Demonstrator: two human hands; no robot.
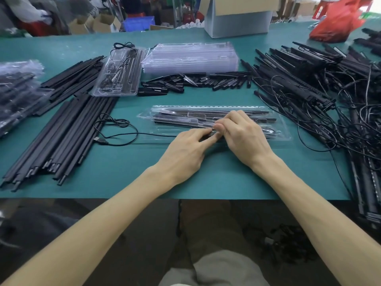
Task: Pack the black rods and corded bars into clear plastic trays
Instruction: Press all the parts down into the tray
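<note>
Your left hand (185,149) and right hand (243,135) meet at the near edge of the clear tray (214,109), which lies lengthwise on the green table (206,178) directly in front of you. Both hands pinch 1 small dark part (213,133) over that edge: the left with thumb and forefinger, the right with thumb and curled fingers. Your fingers hide most of the part.

A thin black cord (115,131) runs from the left hand across the table, loops, and ends in a USB plug (100,140) lying beside the black rods (61,137).

The tray is transparent, long and shallow, with moulded channels. Black rods already lie in its far channels. Its right end holds a coiled dark item that cannot be made out.

The black rods lie in 2 loose bundles well left of your hands. The corded bars (309,83) form a tangled heap to the right, their cords reaching close to the tray. Beyond the tray lie short black pieces (195,80), a stack of empty trays (189,56) and 1 filled tray (119,73).

Markings on the parts are too small to read.
</note>
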